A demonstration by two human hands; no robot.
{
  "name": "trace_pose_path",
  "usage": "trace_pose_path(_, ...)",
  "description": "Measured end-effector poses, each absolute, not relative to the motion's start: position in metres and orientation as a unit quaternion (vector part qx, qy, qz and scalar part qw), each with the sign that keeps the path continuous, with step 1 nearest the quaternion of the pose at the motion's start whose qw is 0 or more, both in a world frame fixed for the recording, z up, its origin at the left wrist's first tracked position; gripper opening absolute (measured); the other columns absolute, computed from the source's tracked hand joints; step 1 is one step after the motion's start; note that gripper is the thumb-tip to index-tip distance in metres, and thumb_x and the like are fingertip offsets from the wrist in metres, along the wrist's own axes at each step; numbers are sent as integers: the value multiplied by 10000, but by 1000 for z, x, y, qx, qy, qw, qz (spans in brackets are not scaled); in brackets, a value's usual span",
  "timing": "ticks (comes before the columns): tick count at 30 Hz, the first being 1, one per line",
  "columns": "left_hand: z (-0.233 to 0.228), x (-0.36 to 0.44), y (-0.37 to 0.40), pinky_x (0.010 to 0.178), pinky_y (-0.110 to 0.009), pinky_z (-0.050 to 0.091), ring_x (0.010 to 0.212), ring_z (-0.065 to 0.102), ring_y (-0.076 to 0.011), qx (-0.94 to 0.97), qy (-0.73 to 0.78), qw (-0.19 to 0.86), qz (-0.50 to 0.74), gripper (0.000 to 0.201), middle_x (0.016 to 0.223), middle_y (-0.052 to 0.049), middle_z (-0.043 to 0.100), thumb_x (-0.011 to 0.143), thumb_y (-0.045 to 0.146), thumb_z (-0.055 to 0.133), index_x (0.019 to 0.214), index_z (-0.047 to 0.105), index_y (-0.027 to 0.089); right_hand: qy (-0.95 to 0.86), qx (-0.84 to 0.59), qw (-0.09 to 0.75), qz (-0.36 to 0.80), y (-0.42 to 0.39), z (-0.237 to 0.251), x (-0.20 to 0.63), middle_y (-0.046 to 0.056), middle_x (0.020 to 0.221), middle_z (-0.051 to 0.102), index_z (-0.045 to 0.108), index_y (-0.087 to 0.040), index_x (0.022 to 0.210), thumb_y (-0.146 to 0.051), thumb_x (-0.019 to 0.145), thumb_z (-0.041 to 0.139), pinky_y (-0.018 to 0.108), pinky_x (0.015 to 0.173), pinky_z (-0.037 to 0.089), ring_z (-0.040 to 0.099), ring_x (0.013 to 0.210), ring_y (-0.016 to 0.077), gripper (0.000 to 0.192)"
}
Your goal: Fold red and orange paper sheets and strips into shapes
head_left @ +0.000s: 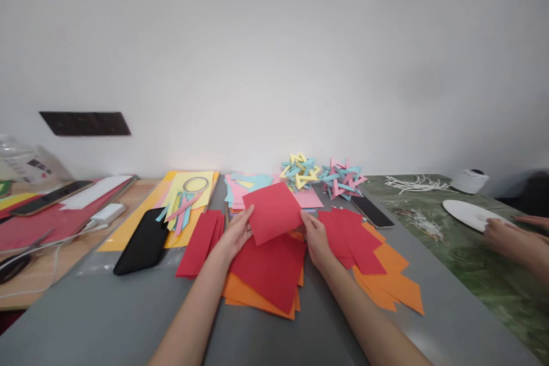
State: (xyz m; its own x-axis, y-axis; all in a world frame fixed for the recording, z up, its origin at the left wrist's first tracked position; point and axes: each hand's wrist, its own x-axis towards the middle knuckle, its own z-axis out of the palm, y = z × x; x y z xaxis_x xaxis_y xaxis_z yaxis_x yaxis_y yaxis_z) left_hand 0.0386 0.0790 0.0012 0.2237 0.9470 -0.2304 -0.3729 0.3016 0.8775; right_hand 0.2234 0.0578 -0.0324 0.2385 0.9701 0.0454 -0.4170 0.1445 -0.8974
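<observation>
Between my two hands a square sheet of red paper is held up, tilted, over a stack of paper. My left hand pinches its left edge, and my right hand grips the right corner. Beneath it lies another red sheet on top of orange sheets. Folded red paper pieces rest left of my left hand. To the right of my right hand are more red pieces and orange pieces, spread in a fan.
Two folded-paper star balls stand near the wall. A black phone, a tape roll and paper strips lie left. Another phone lies right. Another person's hand touches a white disc on the green table.
</observation>
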Motion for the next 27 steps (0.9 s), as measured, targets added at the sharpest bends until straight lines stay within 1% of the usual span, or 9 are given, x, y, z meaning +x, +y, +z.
trace_pose_path(3,1,45,75,674,-265,476,751,630,-163,378,394,688,478,311,908,-69,664,672,288,620,960,558,189,-335,-394,670,533,55,-31,220,44,825,672,613,-169,867,-423,618,635,312,580,521,631,683,192,356)
trace_pose_path(7,-2,50,73,698,-277,470,786,626,-170,396,386,693,462,359,948,-72,655,659,265,628,1003,545,201,-308,-403,685,524,56,-34,221,54,905,664,615,-177,869,-400,621,641,320,605,520,628,744,206,335)
trace_pose_path(9,-3,52,73,706,-283,467,799,625,-171,401,390,685,467,392,953,-74,653,649,259,634,1023,529,204,-305,-413,694,505,58,-35,223,55,905,665,618,-176,869,-423,638,615,333,618,514,626,756,214,338)
trace_pose_path(12,-7,56,73,698,-301,470,786,628,-188,409,390,661,493,435,905,-84,666,619,245,650,1026,512,178,-362,-449,695,429,56,-33,225,58,954,651,616,-175,928,-429,673,573,370,731,483,598,860,228,363)
trace_pose_path(15,-11,64,71,677,-319,473,752,630,-211,426,377,633,524,427,837,-96,675,611,240,640,1002,504,140,-459,-490,665,326,46,-23,223,56,1074,597,579,-190,1041,-403,712,539,389,863,408,524,1009,231,394)
trace_pose_path(17,-13,71,69,679,-318,470,763,625,-212,440,365,616,542,439,826,-92,675,619,225,622,1027,482,142,-520,-492,635,291,37,-16,218,43,1132,559,536,-211,1107,-382,752,495,385,914,364,473,1079,220,396)
trace_pose_path(21,-16,82,64,706,-284,456,862,597,-187,446,342,603,566,522,920,-57,653,627,169,585,1118,413,214,-628,-458,578,250,27,-9,209,10,1179,521,491,-269,1151,-334,816,402,382,955,319,440,1119,191,353)
trace_pose_path(23,-16,85,62,711,-256,448,886,585,-166,425,334,618,571,555,973,-32,635,605,120,570,1118,407,253,-679,-434,548,224,26,-10,205,0,1210,492,467,-300,1166,-295,833,372,402,988,265,414,1143,176,346)
trace_pose_path(27,-16,86,59,662,-228,446,848,587,-157,359,332,649,582,564,960,-19,629,532,33,522,1054,467,239,-743,-391,492,229,23,-12,196,-8,1235,465,429,-325,1189,-256,843,353,442,1022,156,361,1182,161,361)
